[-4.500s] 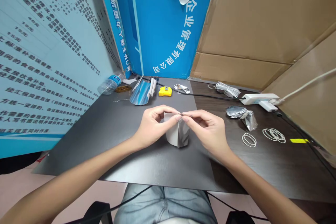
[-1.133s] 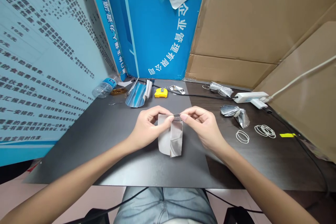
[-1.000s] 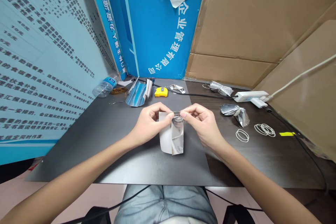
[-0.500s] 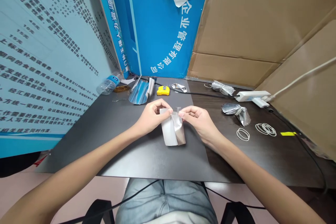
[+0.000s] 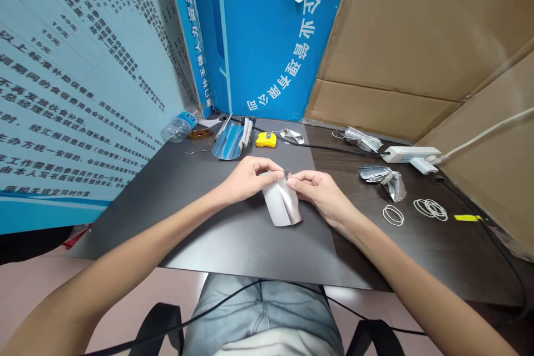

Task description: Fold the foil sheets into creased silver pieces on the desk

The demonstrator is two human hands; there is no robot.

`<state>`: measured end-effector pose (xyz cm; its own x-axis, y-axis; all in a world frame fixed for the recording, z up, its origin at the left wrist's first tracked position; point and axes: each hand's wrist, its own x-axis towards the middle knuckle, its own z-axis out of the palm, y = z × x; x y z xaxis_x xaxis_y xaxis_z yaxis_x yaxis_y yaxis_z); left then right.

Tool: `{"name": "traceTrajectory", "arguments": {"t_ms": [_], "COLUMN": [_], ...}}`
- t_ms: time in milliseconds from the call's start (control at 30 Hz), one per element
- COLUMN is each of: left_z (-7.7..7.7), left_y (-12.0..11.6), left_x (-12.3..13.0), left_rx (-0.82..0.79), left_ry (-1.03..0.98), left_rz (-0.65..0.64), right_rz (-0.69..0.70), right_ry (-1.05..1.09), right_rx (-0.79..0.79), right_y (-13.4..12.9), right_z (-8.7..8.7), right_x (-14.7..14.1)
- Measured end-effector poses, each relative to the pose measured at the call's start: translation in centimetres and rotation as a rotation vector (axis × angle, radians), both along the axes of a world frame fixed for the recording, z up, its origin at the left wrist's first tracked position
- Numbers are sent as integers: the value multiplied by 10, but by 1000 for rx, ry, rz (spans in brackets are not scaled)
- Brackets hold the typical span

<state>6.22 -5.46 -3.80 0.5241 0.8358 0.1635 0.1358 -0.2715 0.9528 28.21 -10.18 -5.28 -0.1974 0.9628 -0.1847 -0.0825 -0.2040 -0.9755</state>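
A whitish, partly shiny folded sheet (image 5: 277, 206) hangs between my hands above the dark grey mat. My left hand (image 5: 251, 179) pinches its top edge between thumb and fingers. Close beside it, my right hand (image 5: 319, 192) grips the top right corner. A small clear piece shows between the fingertips; its shape is hard to make out. Beyond the hands lie a yellow tape measure (image 5: 266, 139) and a curved blue sheet (image 5: 228, 141) with pale strips beside it.
A plastic bottle (image 5: 180, 125) lies at the back left. On the right are bundles of silvery strips (image 5: 382, 178), white rings (image 5: 430, 209), a power strip (image 5: 411, 154) with cables and a yellow strip (image 5: 467, 218). Blue panels and cardboard (image 5: 392, 28) enclose the desk.
Both hands have come closer together at the sheet's top edge. The sheet now slants more, its lower end to the right. The whole view has shifted slightly.
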Motion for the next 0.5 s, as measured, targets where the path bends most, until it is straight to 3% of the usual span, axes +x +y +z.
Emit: {"name": "traceTrajectory", "arguments": {"t_ms": [200, 333, 500], "left_z": [2, 0, -2], "left_y": [-7, -9, 4], "left_x": [3, 7, -3], "left_rx": [55, 139, 170], "left_ry": [115, 123, 65], "left_rz": [-42, 39, 152], "right_rz": [-4, 16, 58], "right_ry": [-102, -91, -93], "right_rx": [67, 53, -5], "right_y": [-1, -1, -4], "right_z": [2, 2, -1], "right_x": [-5, -7, -5]}}
